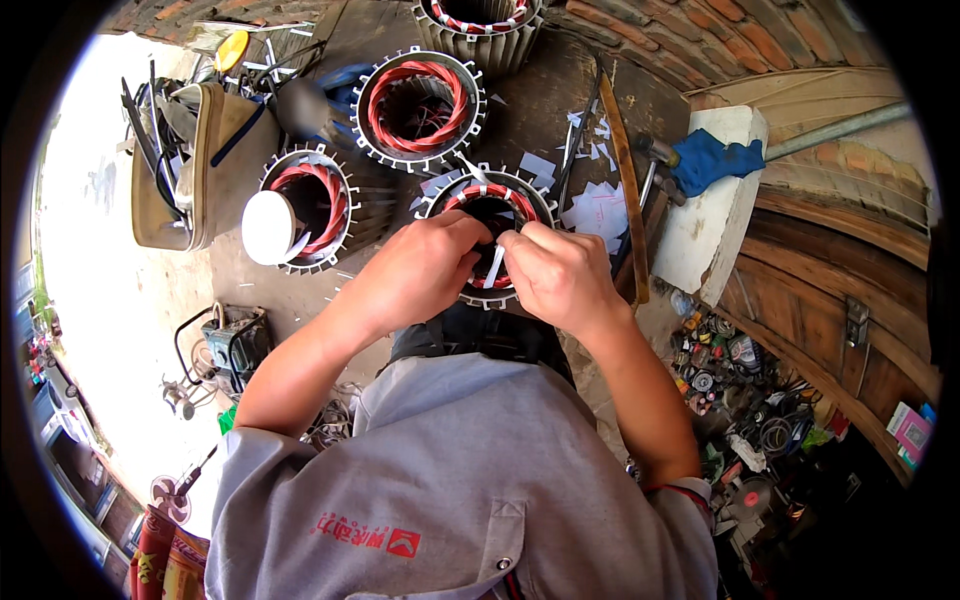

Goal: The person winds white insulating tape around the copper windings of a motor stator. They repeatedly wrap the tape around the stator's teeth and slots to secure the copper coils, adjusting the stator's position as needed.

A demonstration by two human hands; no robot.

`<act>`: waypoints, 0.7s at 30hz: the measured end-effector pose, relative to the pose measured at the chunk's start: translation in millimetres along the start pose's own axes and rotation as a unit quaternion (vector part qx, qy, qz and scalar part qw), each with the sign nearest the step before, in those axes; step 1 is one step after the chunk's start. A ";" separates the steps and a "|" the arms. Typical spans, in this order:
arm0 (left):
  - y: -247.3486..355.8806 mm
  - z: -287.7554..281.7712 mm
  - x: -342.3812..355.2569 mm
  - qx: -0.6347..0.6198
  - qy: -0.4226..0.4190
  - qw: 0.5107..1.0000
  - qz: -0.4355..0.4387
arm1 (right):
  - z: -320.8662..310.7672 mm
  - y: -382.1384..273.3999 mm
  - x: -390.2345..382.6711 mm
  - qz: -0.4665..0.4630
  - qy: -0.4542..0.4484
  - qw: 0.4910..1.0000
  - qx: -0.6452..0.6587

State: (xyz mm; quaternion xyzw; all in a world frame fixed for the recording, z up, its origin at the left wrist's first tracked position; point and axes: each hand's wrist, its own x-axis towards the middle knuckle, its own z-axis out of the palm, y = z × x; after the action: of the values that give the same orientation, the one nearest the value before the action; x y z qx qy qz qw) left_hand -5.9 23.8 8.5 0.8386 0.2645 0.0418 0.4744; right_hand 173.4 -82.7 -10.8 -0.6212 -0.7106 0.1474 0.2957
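Observation:
Right in front of me stands a finned metal motor stator [548, 207] with a ring of red-wrapped windings [515, 197] inside its rim. My right hand [560, 272] is closed at the near right of the opening, pinching a strip of white tape [494, 264] that hangs into the bore. My left hand [425, 262] is closed over the left side of the same ring. Its fingertips reach into the opening, and what they hold is hidden. A second piece of white tape [474, 172] sticks up from the ring's far side.
A stator [352, 190] at the left carries a white tape roll [268, 228]. Two more stators [480, 110] [500, 50] stand farther back. Paper scraps [600, 212], a curved wooden strip [622, 170] and a hammer [660, 152] lie right. A blue glove [715, 162] rests on a white block [690, 235]; a tool bin [205, 170] stands left.

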 end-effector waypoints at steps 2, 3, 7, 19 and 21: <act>0.2 -4.1 8.4 0.043 -0.051 0.998 0.015 | 1.4 2.8 -5.2 -0.028 0.037 0.998 0.030; -0.2 -5.5 12.8 0.061 -0.082 0.995 0.017 | 3.7 5.3 -8.2 -0.056 0.055 0.996 0.037; 6.7 -11.7 26.1 0.089 -0.163 0.983 -0.010 | 0.3 6.7 -14.2 -0.085 0.056 0.994 0.027; 2.0 7.4 1.3 0.053 -0.034 0.998 0.015 | 1.1 -2.5 -26.2 -0.048 0.088 0.994 0.034; 1.9 8.5 -2.6 0.044 -0.020 0.999 0.018 | -0.5 -1.8 -32.3 -0.043 0.086 0.993 0.061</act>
State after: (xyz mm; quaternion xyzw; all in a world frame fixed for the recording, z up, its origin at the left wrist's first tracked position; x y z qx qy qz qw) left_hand -4.6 15.2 5.9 0.8639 0.2419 0.0220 0.4413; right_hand 174.1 -114.5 -17.0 -0.5812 -0.6984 0.1232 0.3992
